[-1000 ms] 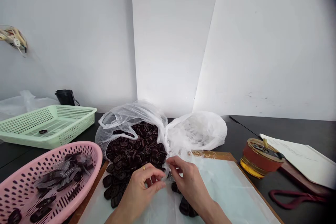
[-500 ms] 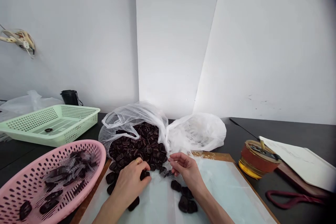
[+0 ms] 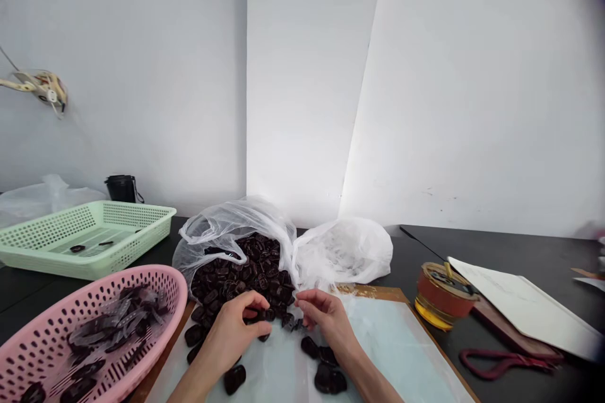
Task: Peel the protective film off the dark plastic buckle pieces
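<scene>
Between the left hand's (image 3: 231,325) thumb and forefinger, in the head view, sits a dark piece (image 3: 269,315), apparently pinched; the right hand's (image 3: 326,318) fingertips draw together, but I cannot tell what they grip; just beyond both hands' fingers, a heap of dark pieces (image 3: 258,264) spills from a clear bag (image 3: 231,217), so most look left to handle; nearer than the right fingers lie a few loose pieces (image 3: 323,379); left of the left fingers, a pink basket (image 3: 155,271) holds clear strips with dark parts (image 3: 120,327), which I judge already handled; farther left and beyond, a green basket (image 3: 47,261) holds a few dark bits; well right of the right fingers lie an amber-sided roll (image 3: 442,296), notebook (image 3: 520,302) and scissors (image 3: 491,362), out of the way; beyond those fingers, a white bag (image 3: 347,249) crowds the heap and might hinder reaching.
</scene>
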